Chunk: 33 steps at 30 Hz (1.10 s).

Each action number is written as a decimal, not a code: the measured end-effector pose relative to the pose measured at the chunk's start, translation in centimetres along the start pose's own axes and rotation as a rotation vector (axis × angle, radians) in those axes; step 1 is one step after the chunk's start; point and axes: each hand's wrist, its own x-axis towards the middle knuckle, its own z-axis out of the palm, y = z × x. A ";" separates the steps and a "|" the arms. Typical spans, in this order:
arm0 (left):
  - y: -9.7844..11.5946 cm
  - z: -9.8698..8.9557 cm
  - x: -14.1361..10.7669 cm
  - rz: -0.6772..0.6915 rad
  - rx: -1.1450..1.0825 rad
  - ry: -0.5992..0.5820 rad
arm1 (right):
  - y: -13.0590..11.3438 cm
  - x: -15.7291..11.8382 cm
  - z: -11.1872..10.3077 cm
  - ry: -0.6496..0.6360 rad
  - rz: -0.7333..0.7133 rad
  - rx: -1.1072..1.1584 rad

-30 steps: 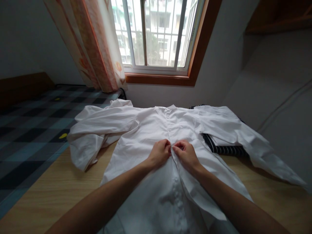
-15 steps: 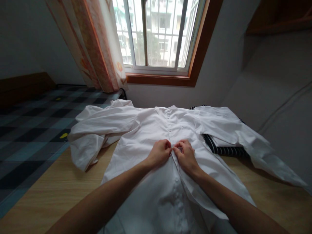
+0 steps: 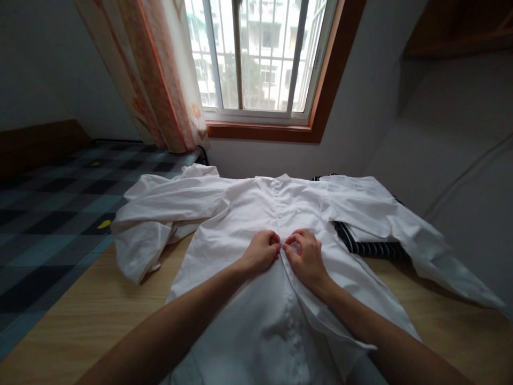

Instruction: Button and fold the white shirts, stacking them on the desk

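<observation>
A white button-up shirt (image 3: 216, 240) lies spread out, collar toward the window and sleeves out to both sides. Its front placket runs down the middle, fastened toward the collar and parted below my hands. My left hand (image 3: 264, 248) pinches the cloth at the placket, fingers curled. Just beside it, almost touching, my right hand (image 3: 305, 254) grips the other front edge between thumb and fingertips. Any button between the fingertips is too small to make out. The lower right front panel lifts a little off the layer beneath, near my right forearm.
The shirt rests on a light wooden table (image 3: 92, 289). Dark striped cloth (image 3: 374, 248) sits under the right sleeve. To the left is a bed with a checked cover (image 3: 60, 214). Behind are a curtain (image 3: 156, 80) and a barred window (image 3: 260, 59).
Both hands stay at the same place on the placket. The right fingers have shifted slightly, with a rounder gap between thumb and forefinger, and the lower right flap has moved a little.
</observation>
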 end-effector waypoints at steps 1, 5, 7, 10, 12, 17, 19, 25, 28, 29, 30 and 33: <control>0.0 0.0 0.0 0.012 0.012 -0.002 | 0.0 0.0 0.0 0.008 -0.007 -0.028; 0.1 -0.2 0.0 0.094 0.127 0.001 | -0.3 -0.1 -0.1 -0.003 -0.048 -0.129; 0.4 -0.3 -0.1 0.133 0.197 0.019 | -0.5 -0.2 -0.2 -0.019 -0.068 -0.180; 1.1 -0.3 -0.6 0.186 0.301 0.073 | -0.8 -0.4 -0.3 -0.019 -0.062 -0.219; 1.6 -0.3 -0.9 0.198 0.348 0.095 | -1.0 -0.5 -0.2 -0.004 -0.070 -0.250; 1.8 -0.6 -1.0 0.171 0.348 0.024 | -1.2 -0.8 -0.1 0.042 -0.146 -0.372; 1.5 -0.7 -0.7 0.174 0.319 0.007 | -1.2 -0.9 -0.1 0.058 -0.177 -0.411; 0.8 -0.3 -0.5 0.199 0.270 0.077 | -1.4 -0.9 -0.3 0.063 -0.190 -0.369; 0.8 -0.2 -0.6 0.229 0.329 0.090 | -0.9 -0.5 -0.3 0.016 -0.090 -0.232; 0.9 -0.2 -0.7 0.248 0.366 0.092 | -0.6 -0.4 -0.2 -0.012 -0.033 -0.166; 0.9 -0.2 -0.7 0.268 0.408 0.091 | -0.3 -0.1 -0.2 -0.044 0.026 -0.101; 1.0 -0.3 -0.9 0.324 0.527 0.077 | 0.5 0.6 -0.2 -0.131 0.144 0.027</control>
